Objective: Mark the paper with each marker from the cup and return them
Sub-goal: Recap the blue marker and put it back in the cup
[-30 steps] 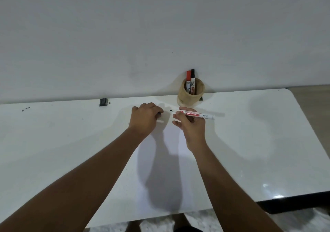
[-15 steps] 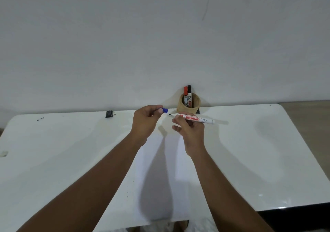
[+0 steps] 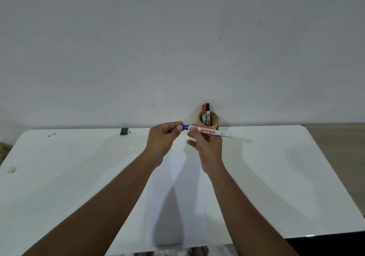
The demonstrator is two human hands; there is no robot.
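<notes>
My right hand grips a white marker that lies level above the table. My left hand pinches its blue cap, which meets the marker's left end. A sheet of white paper lies on the table below my hands, partly in shadow. Behind the marker, against the wall, stands a round tan cup. Two markers are upright in it, a red-capped marker and a black-capped marker.
The white table runs to a rounded right edge, with floor beyond. A small dark object sits at the table's back edge, left of my hands. Black specks lie further left. A scrap is near the left edge.
Both hands have risen off the paper. The blue cap in my left hand has come to the marker's tip; earlier the tip was bare and apart from it.
</notes>
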